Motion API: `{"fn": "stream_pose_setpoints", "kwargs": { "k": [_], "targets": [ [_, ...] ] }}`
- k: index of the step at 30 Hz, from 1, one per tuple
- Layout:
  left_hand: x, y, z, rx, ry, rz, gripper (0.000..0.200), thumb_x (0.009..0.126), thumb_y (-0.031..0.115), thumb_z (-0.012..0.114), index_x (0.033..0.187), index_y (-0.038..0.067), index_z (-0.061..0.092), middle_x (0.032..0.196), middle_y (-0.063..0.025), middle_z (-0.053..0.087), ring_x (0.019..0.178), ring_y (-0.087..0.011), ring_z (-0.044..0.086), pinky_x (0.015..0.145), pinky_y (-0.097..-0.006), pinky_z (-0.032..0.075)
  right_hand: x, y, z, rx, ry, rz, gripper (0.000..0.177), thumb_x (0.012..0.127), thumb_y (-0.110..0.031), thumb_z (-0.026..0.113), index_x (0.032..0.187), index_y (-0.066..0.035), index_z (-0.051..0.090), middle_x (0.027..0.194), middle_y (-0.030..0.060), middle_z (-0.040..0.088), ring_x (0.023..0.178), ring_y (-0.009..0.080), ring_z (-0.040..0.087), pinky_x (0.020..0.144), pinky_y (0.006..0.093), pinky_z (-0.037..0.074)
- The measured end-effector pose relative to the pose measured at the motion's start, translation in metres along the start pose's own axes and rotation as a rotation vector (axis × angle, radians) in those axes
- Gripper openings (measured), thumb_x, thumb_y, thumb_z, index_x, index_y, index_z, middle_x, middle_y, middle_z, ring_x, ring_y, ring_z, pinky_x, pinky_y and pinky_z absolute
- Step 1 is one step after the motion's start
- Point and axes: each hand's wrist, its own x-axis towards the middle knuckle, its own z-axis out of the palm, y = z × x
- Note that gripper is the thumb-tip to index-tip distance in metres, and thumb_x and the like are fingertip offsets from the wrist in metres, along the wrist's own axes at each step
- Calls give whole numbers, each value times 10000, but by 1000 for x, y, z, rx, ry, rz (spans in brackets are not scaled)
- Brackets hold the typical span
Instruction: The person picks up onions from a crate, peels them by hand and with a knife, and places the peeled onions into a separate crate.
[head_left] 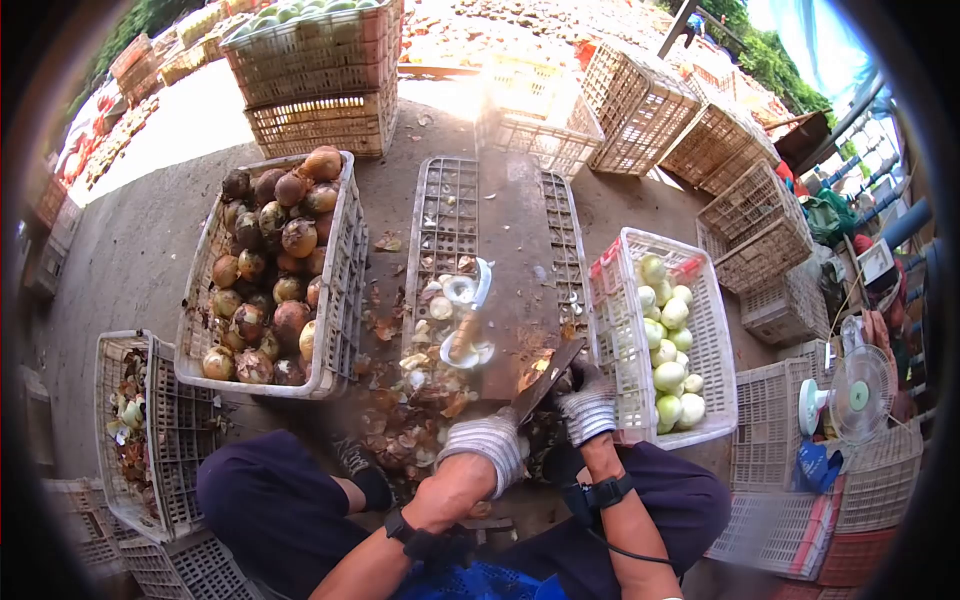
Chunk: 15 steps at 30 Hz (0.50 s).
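My left hand [485, 449], in a striped knit glove, is closed around the handle of a broad-bladed knife [550, 381]. The blade slants up and right over the near end of a worn board [515, 270]. My right hand [588, 408], gloved too, is curled close beside the blade; what its fingers hold is hidden. A brown scrap of onion skin [535, 372] shows by the blade. On the board's left edge lies a white curved object with a tan handle-like part [465, 335]. Onion peelings [420, 425] heap below my hands.
Unpeeled brown onions [270, 250] fill a crate [352, 250] at left; peeled pale onions [668, 350] lie in a white crate [715, 340] at right. A crate of scraps [150, 430] stands lower left. Stacked crates [320, 90] stand behind, a fan [860, 392] far right.
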Motion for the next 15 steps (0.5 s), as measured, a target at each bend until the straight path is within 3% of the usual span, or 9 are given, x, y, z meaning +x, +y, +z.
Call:
{"fn": "stream_pose_setpoints", "kwargs": {
  "k": [2, 5, 8, 11, 15],
  "targets": [
    [9, -5, 4, -13, 21, 45, 291, 805, 193, 575, 1010, 8, 666, 993, -236, 674, 913, -379, 662, 775, -453, 534, 0, 1, 0, 25, -16, 39, 565, 648, -161, 812, 1138, 45, 623, 1019, 152, 693, 923, 199, 660, 833, 310, 518],
    [18, -9, 7, -22, 26, 82, 283, 802, 196, 592, 1001, 9, 667, 981, -220, 672, 887, -356, 656, 765, -440, 528, -1, -9, -3, 4, -19, 47, 613, 600, -167, 844, 1135, 37, 628, 1018, 157, 692, 930, 203, 660, 824, 314, 522],
    [32, -20, 19, -30, 1, 114, 263, 796, 186, 621, 989, 12, 664, 955, -196, 669, 862, -329, 642, 760, -418, 520, -4, -15, -3, -25, 20, 16, 608, 571, -170, 860, 1102, 30, 639, 1007, 141, 692, 909, 203, 660, 813, 320, 528],
    [44, -31, 32, -47, -17, 150, 246, 791, 176, 650, 977, 16, 661, 930, -172, 667, 837, -303, 628, 756, -395, 511, -10, -27, -9, 28, -15, 25, 488, 640, -274, 791, 1048, -32, 674, 946, 167, 697, 832, 261, 684, 773, 358, 534],
    [59, -51, 49, -94, -26, 183, 231, 783, 163, 689, 962, 20, 657, 895, -140, 663, 804, -269, 608, 750, -366, 499, -10, -16, -6, 167, 12, 41, 491, 636, -227, 802, 1055, -13, 662, 923, 133, 704, 842, 216, 680, 770, 338, 537]
  ]
}}
